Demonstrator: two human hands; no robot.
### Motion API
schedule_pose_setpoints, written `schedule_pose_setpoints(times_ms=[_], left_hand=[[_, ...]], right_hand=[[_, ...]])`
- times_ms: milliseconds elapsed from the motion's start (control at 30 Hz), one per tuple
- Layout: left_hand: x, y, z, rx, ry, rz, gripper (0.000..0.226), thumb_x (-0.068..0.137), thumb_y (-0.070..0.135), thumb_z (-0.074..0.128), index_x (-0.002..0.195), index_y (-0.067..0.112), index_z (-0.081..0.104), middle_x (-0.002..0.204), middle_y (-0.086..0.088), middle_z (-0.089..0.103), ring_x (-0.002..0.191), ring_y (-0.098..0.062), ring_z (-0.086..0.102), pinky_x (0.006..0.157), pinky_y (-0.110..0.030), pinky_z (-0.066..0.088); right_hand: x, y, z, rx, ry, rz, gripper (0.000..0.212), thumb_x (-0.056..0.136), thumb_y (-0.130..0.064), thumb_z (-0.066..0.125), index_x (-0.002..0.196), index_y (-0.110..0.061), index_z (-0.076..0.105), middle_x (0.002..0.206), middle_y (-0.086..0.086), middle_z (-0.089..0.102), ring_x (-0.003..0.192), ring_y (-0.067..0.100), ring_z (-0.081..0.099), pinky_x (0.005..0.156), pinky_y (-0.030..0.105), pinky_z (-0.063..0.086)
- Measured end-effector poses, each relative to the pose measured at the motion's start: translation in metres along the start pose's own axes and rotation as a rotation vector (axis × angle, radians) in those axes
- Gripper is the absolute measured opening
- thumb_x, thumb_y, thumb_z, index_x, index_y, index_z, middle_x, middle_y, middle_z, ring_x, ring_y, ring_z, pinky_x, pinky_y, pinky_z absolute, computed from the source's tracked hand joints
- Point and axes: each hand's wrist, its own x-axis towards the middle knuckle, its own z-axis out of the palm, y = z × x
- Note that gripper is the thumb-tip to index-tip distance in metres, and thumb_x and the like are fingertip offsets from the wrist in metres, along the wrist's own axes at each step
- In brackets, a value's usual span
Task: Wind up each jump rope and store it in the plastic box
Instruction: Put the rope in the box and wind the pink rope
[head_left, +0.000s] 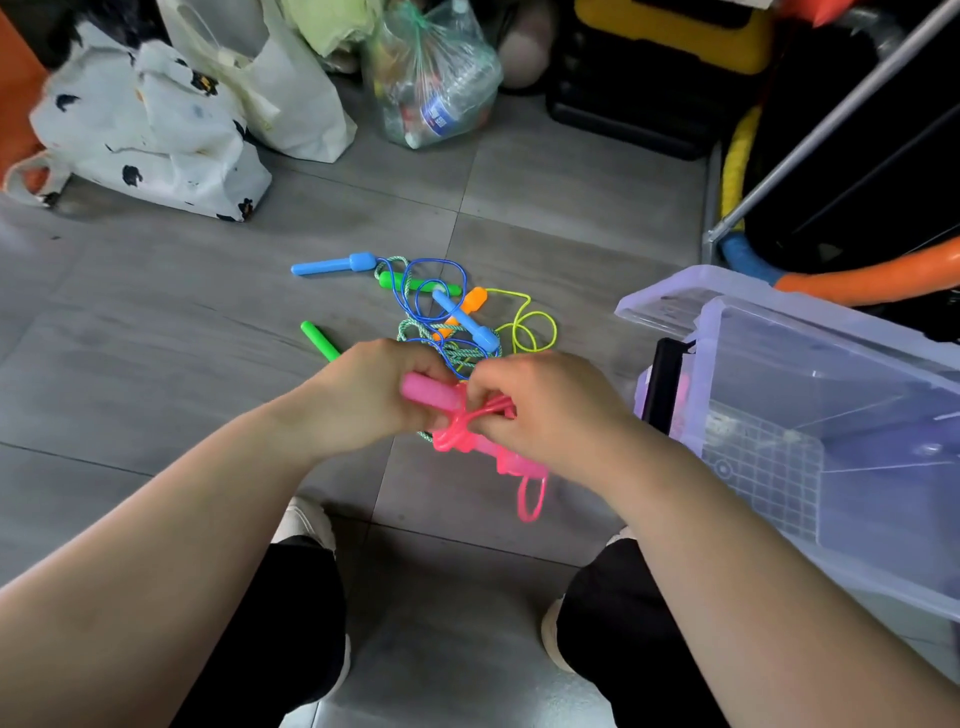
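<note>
Two hands met over the pink jump rope (457, 439). The left hand (371, 397) clasped its handles, lying crosswise; the right hand (540, 408), nearer the plastic box (810, 415), pinched the cord.

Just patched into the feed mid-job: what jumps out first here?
Dead centre, the left hand and right hand work a pink jump rope. Behind them on the grey floor lies a tangle of blue, green and orange-handled ropes. The clear plastic box sits at right.
</note>
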Motion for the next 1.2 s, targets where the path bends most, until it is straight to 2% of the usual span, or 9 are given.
schedule_pose_setpoints(times_ms=[133, 300, 433, 533, 633, 800, 1033, 1133, 1200], left_hand=[[-0.001, 0.003, 0.0, -0.126, -0.138, 0.002, 0.028, 0.07, 0.004, 0.073, 0.069, 0.027, 0.058, 0.043, 0.021, 0.057, 0.041, 0.006, 0.049, 0.044, -0.005, 0.038], [-0.007, 0.006, -0.005, -0.303, -0.201, 0.049, 0.014, 0.057, 0.026, 0.067, 0.07, 0.027, 0.062, 0.051, 0.017, 0.061, 0.043, 0.002, 0.051, 0.045, -0.01, 0.043], [-0.01, 0.008, -0.009, -0.405, -0.197, 0.081, 0.016, 0.054, 0.035, 0.07, 0.066, 0.025, 0.068, 0.053, 0.014, 0.063, 0.047, 0.005, 0.051, 0.046, -0.007, 0.041], [-0.01, 0.009, -0.005, -0.433, -0.201, 0.076, 0.016, 0.061, 0.034, 0.073, 0.074, 0.027, 0.068, 0.062, 0.011, 0.067, 0.053, 0.0, 0.06, 0.049, -0.016, 0.05], [-0.013, 0.01, -0.003, -0.512, -0.22, 0.015, 0.012, 0.069, 0.029, 0.067, 0.079, 0.026, 0.063, 0.061, 0.008, 0.069, 0.05, -0.006, 0.064, 0.037, -0.019, 0.047], [-0.012, 0.009, -0.005, -0.533, -0.216, 0.015, 0.022, 0.056, 0.029, 0.072, 0.072, 0.021, 0.06, 0.045, 0.001, 0.059, 0.038, -0.006, 0.052, 0.034, -0.012, 0.031], [-0.018, 0.01, -0.013, -0.811, -0.374, 0.168, 0.04, 0.035, 0.054, 0.084, 0.063, 0.03, 0.068, 0.05, 0.001, 0.062, 0.039, -0.008, 0.053, 0.037, -0.013, 0.037], [-0.013, 0.01, -0.016, -1.045, -0.232, 0.165, 0.037, 0.037, 0.05, 0.084, 0.06, 0.026, 0.07, 0.049, 0.008, 0.057, 0.038, -0.003, 0.048, 0.039, -0.011, 0.039], [-0.006, 0.011, -0.015, -1.177, -0.058, 0.108, 0.032, 0.042, 0.042, 0.083, 0.06, 0.019, 0.071, 0.048, 0.007, 0.055, 0.038, -0.002, 0.045, 0.036, -0.009, 0.034]], right_hand=[[-0.001, 0.003, -0.003, 0.208, -0.022, 0.034, 0.007, 0.076, -0.02, 0.067, 0.081, -0.022, 0.061, 0.064, -0.012, 0.05, 0.066, 0.009, 0.045, 0.062, 0.026, 0.035], [0.002, 0.014, -0.009, 0.65, -0.038, 0.055, 0.029, 0.068, -0.006, 0.075, 0.064, -0.028, 0.056, 0.06, -0.015, 0.056, 0.057, -0.008, 0.052, 0.06, 0.005, 0.04], [0.006, 0.026, -0.017, 0.901, -0.059, 0.078, 0.025, 0.072, 0.005, 0.067, 0.066, -0.018, 0.058, 0.051, -0.016, 0.061, 0.051, -0.009, 0.053, 0.055, 0.005, 0.042], [0.007, 0.03, -0.014, 0.914, -0.105, 0.07, 0.023, 0.074, 0.004, 0.065, 0.067, -0.017, 0.057, 0.051, -0.018, 0.061, 0.052, -0.008, 0.053, 0.055, 0.005, 0.042], [0.009, 0.031, -0.007, 0.903, -0.077, 0.091, 0.023, 0.073, 0.002, 0.066, 0.067, -0.018, 0.056, 0.051, -0.02, 0.06, 0.052, -0.009, 0.052, 0.057, 0.005, 0.042], [0.009, 0.028, -0.006, 0.92, -0.041, 0.085, 0.025, 0.073, 0.004, 0.065, 0.066, -0.017, 0.056, 0.049, -0.019, 0.06, 0.049, -0.008, 0.052, 0.054, 0.004, 0.041], [0.005, 0.028, -0.011, 1.219, -0.162, 0.128, 0.016, 0.071, 0.0, 0.059, 0.065, -0.015, 0.057, 0.049, -0.011, 0.059, 0.042, -0.003, 0.049, 0.044, 0.008, 0.038], [0.012, 0.041, 0.01, 1.316, -0.004, 0.398, 0.029, 0.088, 0.003, 0.046, 0.066, -0.016, 0.052, 0.066, 0.004, 0.068, 0.045, 0.004, 0.048, 0.041, 0.012, 0.038], [0.018, 0.037, 0.021, 1.176, 0.036, 0.333, 0.03, 0.09, -0.002, 0.045, 0.062, -0.014, 0.051, 0.046, -0.003, 0.058, 0.035, 0.003, 0.04, 0.04, 0.016, 0.031]])
